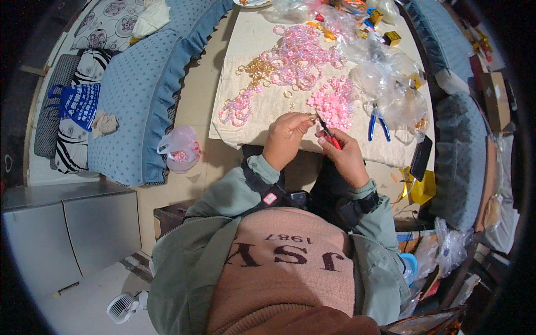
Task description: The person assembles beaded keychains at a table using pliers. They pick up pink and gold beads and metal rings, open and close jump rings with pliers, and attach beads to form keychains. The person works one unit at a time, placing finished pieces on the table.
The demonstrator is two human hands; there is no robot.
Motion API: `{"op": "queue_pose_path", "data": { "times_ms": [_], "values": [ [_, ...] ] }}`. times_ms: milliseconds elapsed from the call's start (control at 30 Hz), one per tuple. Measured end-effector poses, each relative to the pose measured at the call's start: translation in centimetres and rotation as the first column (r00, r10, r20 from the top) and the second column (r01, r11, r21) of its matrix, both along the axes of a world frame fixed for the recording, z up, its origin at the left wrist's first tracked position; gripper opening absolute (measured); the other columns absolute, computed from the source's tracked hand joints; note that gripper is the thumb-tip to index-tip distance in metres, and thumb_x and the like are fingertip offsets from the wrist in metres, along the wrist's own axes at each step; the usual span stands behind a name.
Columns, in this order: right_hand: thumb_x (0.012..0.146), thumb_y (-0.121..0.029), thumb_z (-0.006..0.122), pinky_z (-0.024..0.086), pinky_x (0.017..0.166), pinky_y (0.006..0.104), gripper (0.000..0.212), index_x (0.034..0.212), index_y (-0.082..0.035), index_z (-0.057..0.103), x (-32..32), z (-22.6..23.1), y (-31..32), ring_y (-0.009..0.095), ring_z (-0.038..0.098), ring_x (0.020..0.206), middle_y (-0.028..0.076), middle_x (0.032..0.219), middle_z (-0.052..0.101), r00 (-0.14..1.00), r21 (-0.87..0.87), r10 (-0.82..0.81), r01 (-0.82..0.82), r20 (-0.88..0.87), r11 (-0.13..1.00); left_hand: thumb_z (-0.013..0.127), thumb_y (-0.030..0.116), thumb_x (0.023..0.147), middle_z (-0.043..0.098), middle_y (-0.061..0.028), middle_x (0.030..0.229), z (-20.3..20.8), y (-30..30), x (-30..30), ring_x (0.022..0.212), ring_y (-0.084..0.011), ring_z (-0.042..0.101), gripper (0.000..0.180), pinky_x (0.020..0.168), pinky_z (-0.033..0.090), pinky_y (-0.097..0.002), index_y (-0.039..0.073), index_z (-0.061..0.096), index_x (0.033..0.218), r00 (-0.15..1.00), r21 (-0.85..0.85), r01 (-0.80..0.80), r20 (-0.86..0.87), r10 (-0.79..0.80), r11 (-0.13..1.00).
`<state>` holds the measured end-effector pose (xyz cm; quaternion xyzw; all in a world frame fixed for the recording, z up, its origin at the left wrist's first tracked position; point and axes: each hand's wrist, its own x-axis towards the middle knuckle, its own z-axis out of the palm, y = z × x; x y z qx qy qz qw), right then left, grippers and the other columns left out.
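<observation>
At the table's near edge, my left hand is closed in a pinch at a small gold-coloured piece, too small to make out fully. Facing it, my right hand is wrapped round pliers with red handles, their dark jaws pointing at the left fingertips. Just beyond the pliers lies a heap of pink beads. Farther back spreads a tangle of pink beaded strands, with gold-coloured rings at its left. Blue-handled pliers lie to the right of the bead heap.
A pale cloth covers the table. Clear plastic bags crowd its right side, and a dark phone-like slab sits at the right edge. Blue padded seats flank the table. A bag with pink contents rests on the floor.
</observation>
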<state>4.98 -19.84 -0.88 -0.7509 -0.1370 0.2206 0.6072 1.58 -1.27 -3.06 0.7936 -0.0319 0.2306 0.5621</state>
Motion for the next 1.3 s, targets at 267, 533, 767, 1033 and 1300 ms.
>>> {"op": "queue_pose_path", "data": {
  "times_ms": [267,533,767,1033,1300],
  "values": [
    [0.094,-0.013,0.067,0.049,0.071,0.0249,0.023,0.112,0.001,0.068,4.6,-3.9,2.7,0.007,0.056,0.08,-0.001,0.09,0.066,0.978,-0.082,-0.185,0.193,0.097,0.978,0.053,0.024,0.104,0.068,-0.001,0.087,-3.9,-0.6,5.0,0.072,-0.0053,0.057,0.027,0.063,0.047,-0.0241,0.001,0.067,0.103,0.924,-0.376,-0.134,-0.381,-0.022,0.917],
    [0.089,-0.003,0.068,0.052,0.082,0.0271,0.039,0.128,-0.002,0.062,7.6,-6.4,1.1,0.013,0.064,0.093,0.007,0.102,0.07,0.923,0.175,-0.34,0.31,0.179,0.934,0.049,0.026,0.106,0.069,-0.0046,0.098,-5.1,3.3,5.9,0.086,-0.008,0.061,0.032,0.076,0.048,-0.0231,0.0,0.063,0.119,0.958,-0.442,-0.124,-0.288,-0.009,0.888],
    [0.076,-0.005,0.077,0.051,0.079,0.0368,0.068,0.14,-0.011,0.054,8.5,-4.6,-3.0,0.028,0.059,0.088,0.013,0.108,0.062,0.649,-0.23,-0.117,0.423,0.751,0.876,0.053,0.016,0.104,0.069,-0.0052,0.098,-5.3,3.6,4.4,0.091,-0.0095,0.063,0.021,0.08,0.048,-0.0224,0.002,0.064,0.115,0.957,-0.479,-0.103,-0.285,-0.044,0.872],
    [0.085,-0.04,0.075,0.042,0.094,0.0466,0.069,0.144,-0.013,0.05,8.7,-7.6,-4.0,0.035,0.057,0.111,0.014,0.122,0.061,0.514,-0.456,0.133,0.577,0.848,0.678,0.063,0.007,0.098,0.07,-0.0071,0.099,-5.9,4.2,3.5,0.092,-0.0117,0.065,0.016,0.082,0.052,-0.0232,-0.001,0.063,0.111,0.96,-0.464,-0.059,-0.268,-0.077,0.884],
    [0.088,-0.021,0.072,0.042,0.098,0.0449,0.046,0.131,-0.009,0.059,5.8,-5.0,-4.8,0.036,0.055,0.115,0.016,0.125,0.06,0.423,-0.317,0.067,0.555,0.904,0.769,0.072,0.009,0.092,0.071,-0.004,0.094,-6.9,5.2,3.3,0.083,-0.0076,0.063,0.015,0.074,0.051,-0.022,0.001,0.068,0.103,0.959,-0.281,-0.093,-0.284,0.01,0.955]
  ]
}}
